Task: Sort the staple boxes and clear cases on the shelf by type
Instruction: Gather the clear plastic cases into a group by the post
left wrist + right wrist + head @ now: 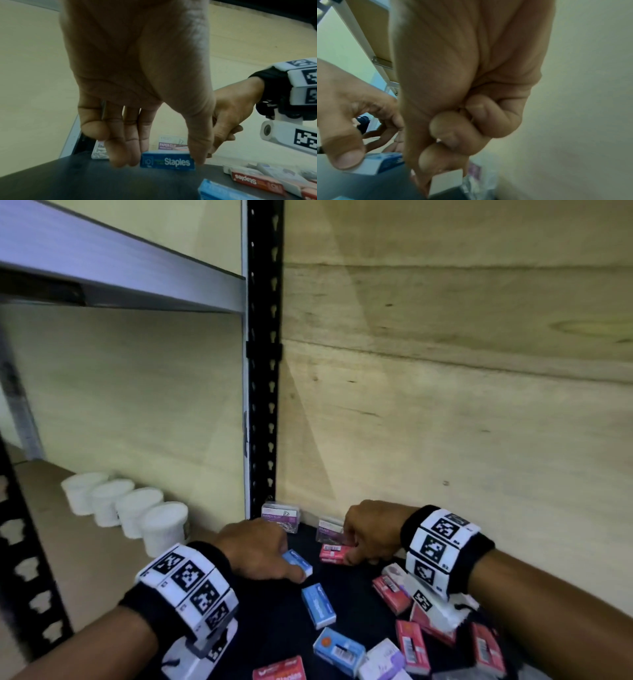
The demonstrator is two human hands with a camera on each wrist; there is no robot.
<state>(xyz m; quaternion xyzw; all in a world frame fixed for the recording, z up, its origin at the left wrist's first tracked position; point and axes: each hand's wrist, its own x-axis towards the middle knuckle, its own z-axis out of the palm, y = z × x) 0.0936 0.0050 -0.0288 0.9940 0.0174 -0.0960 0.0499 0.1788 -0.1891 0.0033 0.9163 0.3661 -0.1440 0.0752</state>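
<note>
My left hand (pixel 289 563) pinches a blue staple box (pixel 301 563) between thumb and fingers; the box (pixel 167 160), marked "Staples", sits on the dark shelf (pixel 85 180). Just to its right, my right hand (pixel 352 553) has its fingers curled and pinches a red staple box (pixel 332 553). Two clear paper-clip cases (pixel 281 515) (pixel 330 530) stand against the back wall behind both hands. In the right wrist view the outer fingers (pixel 488 121) fold into the palm, and most of the red box is hidden.
Loose boxes lie scattered at the front: blue ones (pixel 318 606) (pixel 339 650), red ones (pixel 390 594) (pixel 412 645) (pixel 486 648), and a white-lilac one (pixel 383 655). A black upright post (pixel 263 371) divides the bays. Several white tubs (pixel 164 525) line the left bay. A plywood wall (pixel 445 405) closes the back.
</note>
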